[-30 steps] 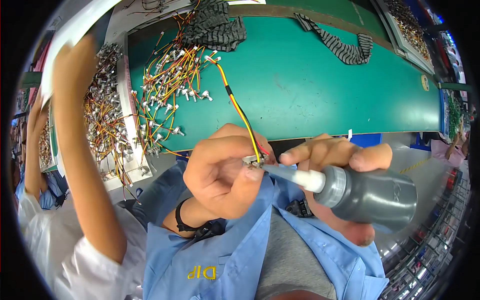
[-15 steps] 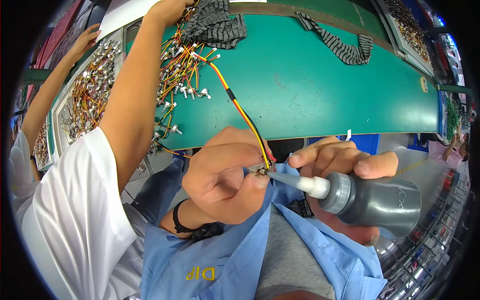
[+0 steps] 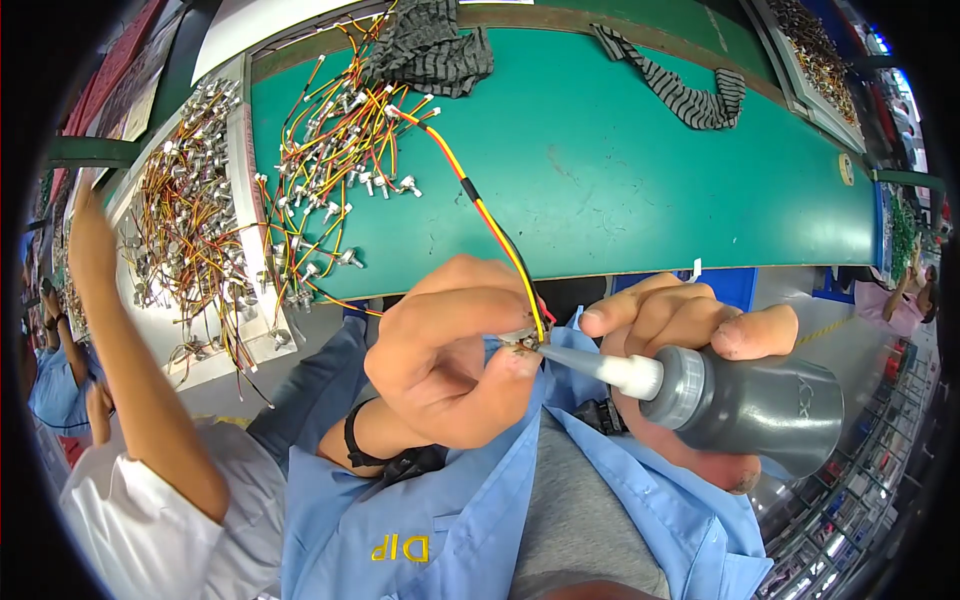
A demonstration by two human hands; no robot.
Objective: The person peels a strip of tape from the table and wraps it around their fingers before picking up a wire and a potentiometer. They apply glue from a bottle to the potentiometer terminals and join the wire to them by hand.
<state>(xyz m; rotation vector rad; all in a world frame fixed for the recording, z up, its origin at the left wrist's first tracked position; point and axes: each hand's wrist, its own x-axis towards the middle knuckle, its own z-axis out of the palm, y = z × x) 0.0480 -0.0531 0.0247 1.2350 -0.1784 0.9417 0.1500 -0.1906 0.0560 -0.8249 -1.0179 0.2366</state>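
Observation:
Between thumb and forefinger, my left hand pinches a small metal potentiometer; its body is mostly covered by the fingers. A yellow, black and red wire lead rises from it, with a dark band partway and a white plug lying by the wire pile. My right hand wraps round a dark grey squeeze bottle tilted on its side. The bottle's white collar carries a translucent tapered nozzle, whose tip meets the potentiometer where the wires join. Whether anything flows out cannot be seen.
Several wired potentiometers lie heaped on the green table. A white tray at left holds many more. Striped grey cloth and a striped strip lie at the back. A co-worker's arm is at far left.
The co-worker's arms have drawn back to the left from over the table, uncovering the tray and wire pile. My hands, the bottle and the potentiometer have hardly moved.

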